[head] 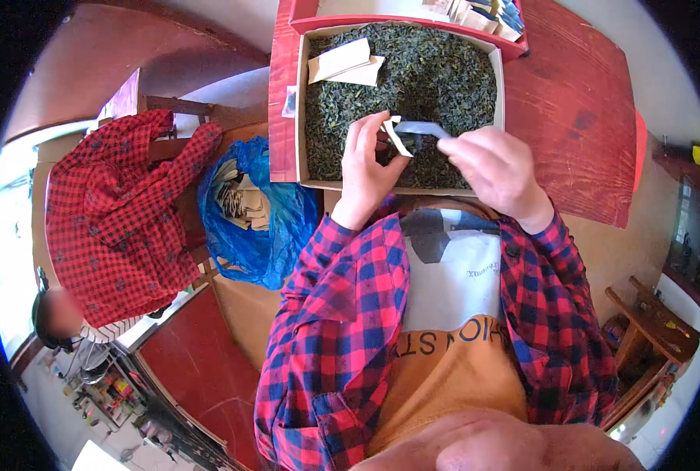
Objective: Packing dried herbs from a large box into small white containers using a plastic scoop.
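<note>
A shallow cardboard box of dried, dark green leaves, which look like tea, lies before me. Above its near half, my left hand pinches a small pale paper packet between thumb and fingers. My right hand grips a grey scoop or spoon, whose far end is at the packet's upper edge. Whether leaves lie on it cannot be told. Two flat pale paper packets rest overlapping on the leaves in the box's far left corner. A darker hollow shows in the leaves near the middle.
The box stands on a red wooden table. Behind it is a red tray with more packets. At left, a blue plastic bag holds many paper packets, near another person in a red checked shirt. A wooden stool stands at lower right.
</note>
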The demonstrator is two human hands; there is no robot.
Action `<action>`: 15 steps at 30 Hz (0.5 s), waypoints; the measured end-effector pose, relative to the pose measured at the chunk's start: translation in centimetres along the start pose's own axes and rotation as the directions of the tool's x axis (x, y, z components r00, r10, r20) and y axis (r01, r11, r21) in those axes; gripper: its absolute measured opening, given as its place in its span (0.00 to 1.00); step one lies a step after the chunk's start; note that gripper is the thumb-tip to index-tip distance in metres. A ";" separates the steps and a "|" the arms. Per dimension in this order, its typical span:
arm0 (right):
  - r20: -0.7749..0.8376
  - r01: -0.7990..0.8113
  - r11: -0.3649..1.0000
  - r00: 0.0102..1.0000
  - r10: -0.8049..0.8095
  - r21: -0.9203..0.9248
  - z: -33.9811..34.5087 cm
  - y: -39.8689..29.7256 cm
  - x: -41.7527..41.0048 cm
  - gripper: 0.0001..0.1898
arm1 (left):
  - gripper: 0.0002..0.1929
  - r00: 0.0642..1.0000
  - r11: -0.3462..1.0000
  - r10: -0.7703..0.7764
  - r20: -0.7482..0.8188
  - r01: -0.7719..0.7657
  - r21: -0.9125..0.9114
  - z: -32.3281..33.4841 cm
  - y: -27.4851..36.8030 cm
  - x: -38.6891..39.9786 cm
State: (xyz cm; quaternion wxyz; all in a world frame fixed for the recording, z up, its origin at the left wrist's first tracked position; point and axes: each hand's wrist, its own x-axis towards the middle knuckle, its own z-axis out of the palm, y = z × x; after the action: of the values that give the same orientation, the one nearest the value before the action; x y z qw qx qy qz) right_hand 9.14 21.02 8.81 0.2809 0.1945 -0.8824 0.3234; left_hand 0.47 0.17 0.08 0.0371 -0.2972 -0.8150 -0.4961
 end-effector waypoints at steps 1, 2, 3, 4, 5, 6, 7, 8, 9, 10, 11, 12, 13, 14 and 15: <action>-0.047 -0.031 1.000 0.998 0.031 0.007 -0.4 0.0 -0.1 0.15 | 0.36 1.000 1.000 -0.018 0.001 0.018 0.003 -0.1 0.0 0.0; -0.082 -0.088 0.996 0.993 0.089 0.014 -0.7 0.1 -0.2 0.13 | 0.36 0.999 0.999 -0.036 0.001 0.036 0.007 -0.2 0.1 -0.1; -0.095 -0.153 0.988 0.984 0.154 0.015 -1.0 0.3 -0.4 0.12 | 0.36 0.996 0.997 -0.073 0.050 0.074 0.001 -0.3 0.3 0.0; -0.107 -0.217 0.976 0.970 0.217 0.016 -1.1 0.5 -0.4 0.12 | 0.36 0.996 0.997 -0.073 0.056 0.073 -0.003 -0.2 0.4 0.0; -0.096 -0.256 0.966 0.962 0.257 0.025 -1.0 0.8 -0.5 0.11 | 0.36 0.997 0.998 -0.063 0.047 0.063 -0.005 0.0 0.4 0.1; -0.097 -0.259 0.965 0.960 0.261 0.029 -0.5 1.4 -0.9 0.11 | 0.36 0.998 0.998 -0.057 0.038 0.057 0.000 -0.1 0.3 0.1; -0.029 -0.325 0.945 0.945 0.326 0.043 0.0 1.9 -1.5 0.10 | 0.36 0.997 0.998 -0.059 0.042 0.059 0.001 -0.2 0.4 0.1; 0.039 -0.388 0.920 0.921 0.387 0.052 0.5 2.4 -2.2 0.10 | 0.36 0.997 0.998 -0.057 0.044 0.056 0.016 -0.4 0.5 0.1; 0.098 -0.422 0.907 0.903 0.419 0.012 1.2 3.0 -3.0 0.09 | 0.36 0.997 0.998 -0.056 0.047 0.054 0.028 -0.3 0.5 0.2; 0.098 -0.424 0.906 0.902 0.421 0.011 1.7 3.4 -3.4 0.09 | 0.36 0.997 0.998 -0.056 0.049 0.055 0.027 -0.3 0.5 0.2; 0.138 -0.425 0.905 0.896 0.423 -0.013 2.2 3.7 -3.8 0.09 | 0.36 0.998 0.999 -0.050 0.041 0.049 0.018 -0.3 0.5 0.2; 0.177 -0.425 0.904 0.888 0.425 -0.037 2.6 4.0 -4.1 0.09 | 0.36 0.999 0.999 -0.043 0.033 0.042 0.010 -0.2 0.4 0.2; 0.177 -0.426 0.904 0.888 0.426 -0.038 3.1 4.3 -4.6 0.09 | 0.36 0.999 0.999 -0.042 0.034 0.042 0.009 -0.1 0.4 0.2; 0.205 -0.418 0.908 0.888 0.413 -0.019 3.6 4.6 -5.1 0.08 | 0.36 0.999 0.999 -0.037 0.034 0.037 0.006 0.0 0.4 0.2; 0.233 -0.410 0.912 0.887 0.398 0.001 3.8 4.6 -5.1 0.08 | 0.36 0.999 0.999 -0.033 0.033 0.033 0.004 0.0 0.3 0.2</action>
State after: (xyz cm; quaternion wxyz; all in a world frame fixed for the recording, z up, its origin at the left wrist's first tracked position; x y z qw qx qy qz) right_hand 9.21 22.56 1.10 0.0995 0.0494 -0.9213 0.3726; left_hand 0.51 0.36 0.41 0.0159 -0.2919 -0.8212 -0.4900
